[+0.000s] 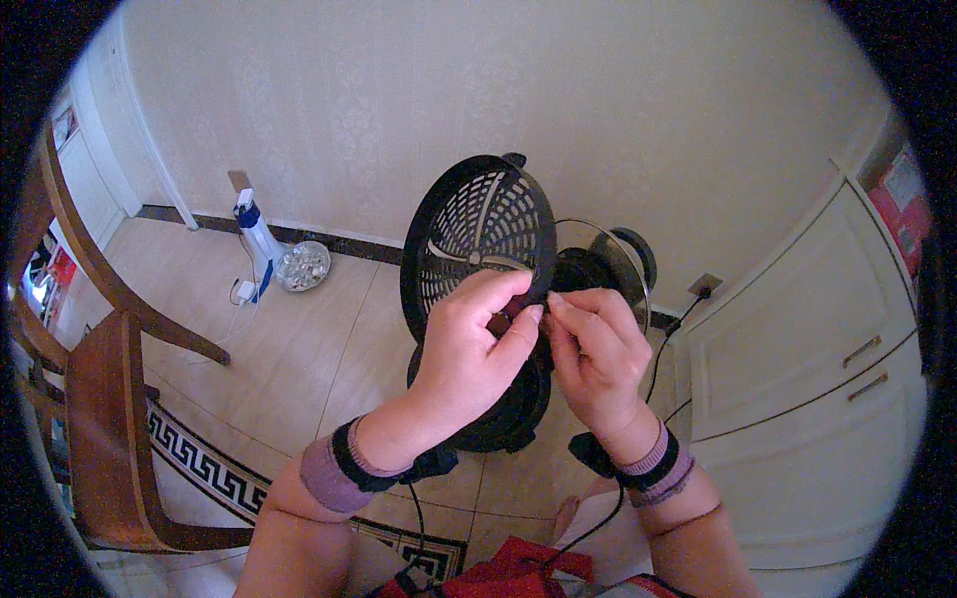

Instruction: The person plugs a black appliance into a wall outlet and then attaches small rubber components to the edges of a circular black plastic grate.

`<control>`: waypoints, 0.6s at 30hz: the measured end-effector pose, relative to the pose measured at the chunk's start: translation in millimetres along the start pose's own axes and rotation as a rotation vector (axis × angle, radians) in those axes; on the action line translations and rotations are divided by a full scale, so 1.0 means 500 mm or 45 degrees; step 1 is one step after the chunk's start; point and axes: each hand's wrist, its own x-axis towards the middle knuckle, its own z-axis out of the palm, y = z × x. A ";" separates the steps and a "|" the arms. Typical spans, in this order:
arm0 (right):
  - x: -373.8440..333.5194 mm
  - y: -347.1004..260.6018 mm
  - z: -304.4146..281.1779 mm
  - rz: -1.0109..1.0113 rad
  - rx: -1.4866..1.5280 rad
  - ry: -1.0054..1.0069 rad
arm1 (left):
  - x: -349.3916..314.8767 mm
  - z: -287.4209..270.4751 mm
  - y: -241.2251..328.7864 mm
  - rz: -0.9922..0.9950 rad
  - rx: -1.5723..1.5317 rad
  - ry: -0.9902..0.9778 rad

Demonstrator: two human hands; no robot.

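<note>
Left fingers: the thumb and index finger of the left hand [464, 344] grasp the near edge of the black grille [476, 258].
Right fingers: the right hand [603, 349] has its thumb and index pressed close together at that edge, just beside the left thumb; from here I cannot tell what, if anything, lies between them.
Grille: round and slotted, tilted up on edge, mostly at 11 o'clock from the fingertips.
Clear disc: a see-through round piece [625, 261] with a thin rim, near 2 o'clock, partly behind the right hand.
Black base: a dark part [495, 427] toward 6 o'clock, half covered by the left hand and forearm.
Wrists: a lilac cuff [321, 486] on the left, another [666, 478] on the right, each under a black strap.
Socket: 3 o'clock on the wall [638, 110], with a black plug [704, 292] in it.
Cabinet: white doors [788, 349] toward 4 o'clock.
Chair: brown wood [110, 409], near 8 o'clock.
</note>
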 end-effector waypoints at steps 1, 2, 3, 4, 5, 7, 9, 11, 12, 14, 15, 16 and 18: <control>0.000 0.000 -0.001 -0.001 0.000 0.001 | -0.001 -0.001 0.001 0.001 0.001 0.000; 0.002 -0.001 -0.003 0.012 0.027 0.002 | -0.001 -0.002 0.002 0.032 0.033 0.008; 0.003 -0.001 -0.005 0.023 0.053 0.003 | -0.002 -0.002 0.003 0.063 0.066 0.017; 0.003 -0.003 -0.005 0.023 0.051 0.004 | 0.000 -0.002 0.002 0.064 0.065 0.015; 0.003 -0.005 -0.005 0.091 0.118 0.019 | 0.002 -0.002 0.001 0.136 0.065 0.016; 0.005 -0.005 -0.005 0.158 0.185 0.034 | 0.005 -0.004 0.000 0.207 0.066 0.018; 0.007 -0.003 -0.006 0.245 0.331 -0.002 | 0.006 -0.007 0.000 0.214 0.098 0.040; 0.004 -0.002 -0.006 0.276 0.360 -0.015 | 0.004 -0.007 0.000 0.230 0.108 0.060; 0.002 -0.001 -0.005 0.308 0.390 -0.028 | 0.003 -0.007 0.000 0.245 0.118 0.081; 0.002 -0.002 -0.007 0.318 0.384 -0.022 | 0.004 -0.002 -0.005 0.294 0.119 0.108; 0.002 -0.003 -0.008 0.329 0.380 -0.015 | 0.004 -0.001 -0.006 0.341 0.120 0.134; 0.003 -0.003 -0.009 0.328 0.379 -0.015 | 0.004 -0.001 -0.007 0.343 0.120 0.134; 0.005 -0.005 -0.011 0.313 0.332 -0.043 | 0.002 -0.004 -0.007 0.293 0.122 0.115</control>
